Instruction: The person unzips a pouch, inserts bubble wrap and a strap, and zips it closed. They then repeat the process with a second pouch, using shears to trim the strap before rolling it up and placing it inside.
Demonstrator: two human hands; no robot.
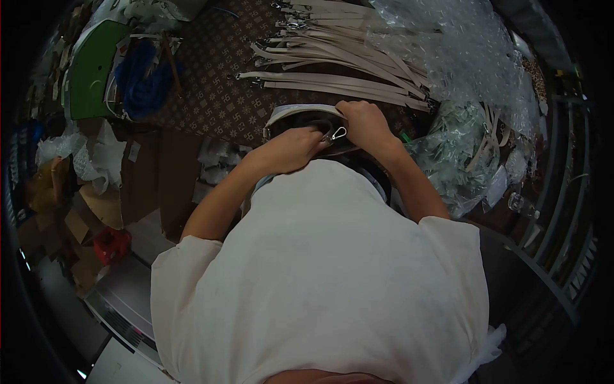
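A small pouch-like bag (306, 109) with a pale rim and a zipper is held in front of my chest, its mouth open and its inside dark. My right hand (367, 126) is closed on the right end of its rim. Curled over the near side of the opening is my left hand (291, 151), closed, with its fingertips hidden in the bag's mouth. A silver metal snap hook (338, 133) shows between both hands, close to the left fingertips. What the left fingers pinch is hidden.
Beige straps (345, 57) with metal clips lie across the brown patterned table cover (211, 89). Clear plastic wrap (460, 57) and bagged items (454, 141) are piled at right. Blue cord (142, 80), a green panel (93, 70) and cardboard (153, 166) stand at left.
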